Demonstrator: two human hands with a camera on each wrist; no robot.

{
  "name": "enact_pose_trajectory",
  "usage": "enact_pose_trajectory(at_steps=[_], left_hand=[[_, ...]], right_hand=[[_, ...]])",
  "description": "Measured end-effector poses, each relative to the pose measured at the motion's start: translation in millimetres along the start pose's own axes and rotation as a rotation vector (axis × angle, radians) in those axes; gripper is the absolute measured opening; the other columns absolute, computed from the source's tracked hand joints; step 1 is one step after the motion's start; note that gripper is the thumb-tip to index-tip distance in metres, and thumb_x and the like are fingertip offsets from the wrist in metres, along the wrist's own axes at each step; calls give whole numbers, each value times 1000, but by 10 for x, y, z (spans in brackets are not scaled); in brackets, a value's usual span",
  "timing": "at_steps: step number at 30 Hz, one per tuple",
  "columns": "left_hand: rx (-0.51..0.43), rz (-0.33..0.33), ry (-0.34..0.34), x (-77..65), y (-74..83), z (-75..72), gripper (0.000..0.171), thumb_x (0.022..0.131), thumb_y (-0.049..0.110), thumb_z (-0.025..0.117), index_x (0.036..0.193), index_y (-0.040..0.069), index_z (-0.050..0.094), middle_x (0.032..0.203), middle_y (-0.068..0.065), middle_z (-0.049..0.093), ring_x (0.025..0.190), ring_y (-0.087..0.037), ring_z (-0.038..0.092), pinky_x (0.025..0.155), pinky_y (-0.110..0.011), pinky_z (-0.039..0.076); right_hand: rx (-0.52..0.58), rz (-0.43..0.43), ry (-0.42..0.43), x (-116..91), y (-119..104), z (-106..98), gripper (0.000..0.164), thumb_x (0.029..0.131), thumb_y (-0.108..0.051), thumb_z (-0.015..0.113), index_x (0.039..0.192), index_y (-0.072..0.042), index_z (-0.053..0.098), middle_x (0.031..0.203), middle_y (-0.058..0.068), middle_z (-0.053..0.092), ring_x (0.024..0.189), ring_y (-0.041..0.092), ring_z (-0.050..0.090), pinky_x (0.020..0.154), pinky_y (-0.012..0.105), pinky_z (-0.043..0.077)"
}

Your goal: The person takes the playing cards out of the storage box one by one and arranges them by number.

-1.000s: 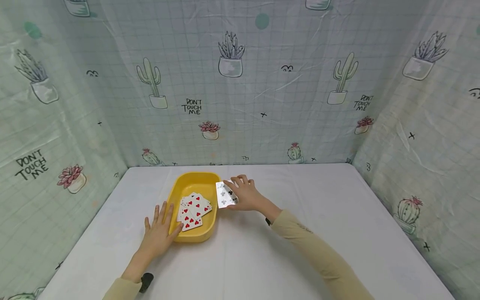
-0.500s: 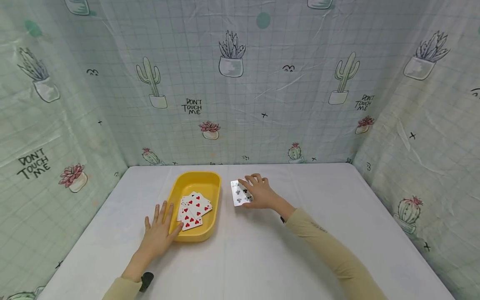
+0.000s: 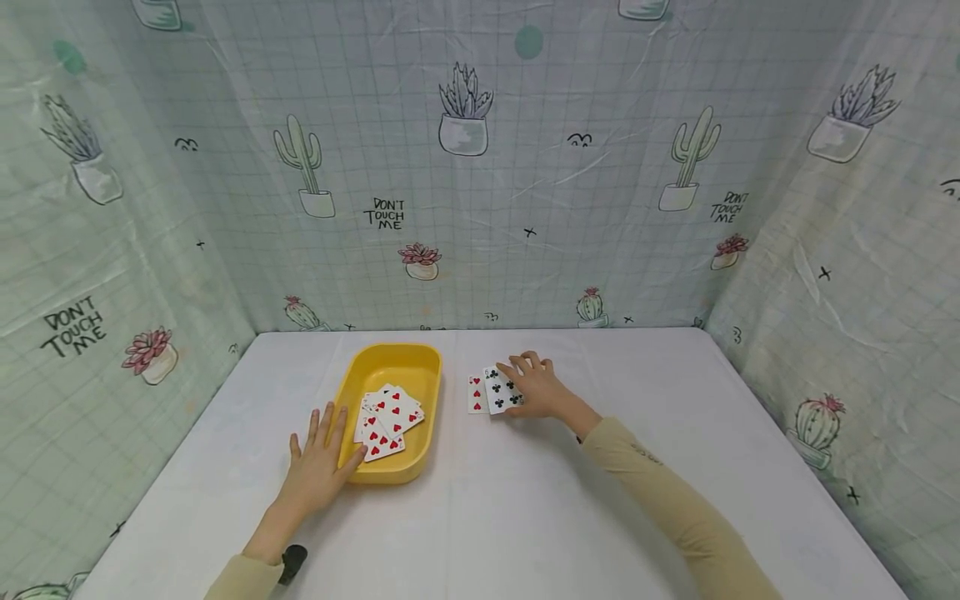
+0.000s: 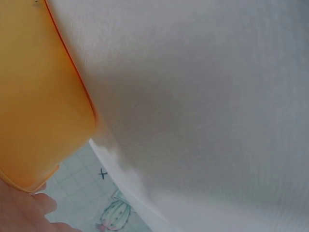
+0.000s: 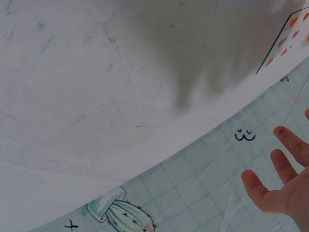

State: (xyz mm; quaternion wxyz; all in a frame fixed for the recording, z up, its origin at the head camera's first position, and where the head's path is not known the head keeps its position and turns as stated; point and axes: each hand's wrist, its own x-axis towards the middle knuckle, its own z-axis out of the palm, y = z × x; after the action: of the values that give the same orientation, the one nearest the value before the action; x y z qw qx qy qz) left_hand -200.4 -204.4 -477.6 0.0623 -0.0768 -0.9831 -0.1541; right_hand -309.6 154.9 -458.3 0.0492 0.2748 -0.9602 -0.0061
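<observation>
Clubs card (image 3: 497, 392) shifted rightward, long axis pointing away, right hand (image 3: 537, 390) pinching it, left hand (image 3: 318, 463) outspread

Stands walled on three sides by creased, gridded cloth (image 3: 345, 75) printed with potted cacti (image 3: 305, 167) and succulents (image 3: 465, 110); holds a white table (image 3: 667, 392) under soft, diffuse light.

I'm looking into what seems a screened-off booth — a white table (image 3: 525, 517) with creased cloth (image 3: 480, 258) behind it and along both its sides, printed with cacti (image 3: 304, 167) and "DON'T TOUCH ME" lettering (image 3: 388, 214) — building unclear.
</observation>
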Motion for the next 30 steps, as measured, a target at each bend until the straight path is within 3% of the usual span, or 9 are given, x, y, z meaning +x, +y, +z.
enact_pose_trajectory(at_steps=[14, 30], left_hand=[[-4, 0, 1, 1, -11, 12, 77, 88, 47, 43, 143, 4, 12, 149, -21, 7, 136, -43, 2, 98, -71, 4], [-2, 13, 25, 10, -12, 22, 76, 88, 46, 44, 142, 2, 15, 148, -22, 9, 134, -44, 5, 97, -71, 5]], right_hand=[[58, 101, -90, -51, 172, 107, 82, 73, -50, 65, 140, -16, 30, 139, 14, 34, 124, 34, 27, 93, 55, 29], [116, 119, -102, -35, 304, 230, 80, 74, -51, 64, 138, -17, 33, 136, 14, 38, 123, 34, 29, 91, 53, 30]])
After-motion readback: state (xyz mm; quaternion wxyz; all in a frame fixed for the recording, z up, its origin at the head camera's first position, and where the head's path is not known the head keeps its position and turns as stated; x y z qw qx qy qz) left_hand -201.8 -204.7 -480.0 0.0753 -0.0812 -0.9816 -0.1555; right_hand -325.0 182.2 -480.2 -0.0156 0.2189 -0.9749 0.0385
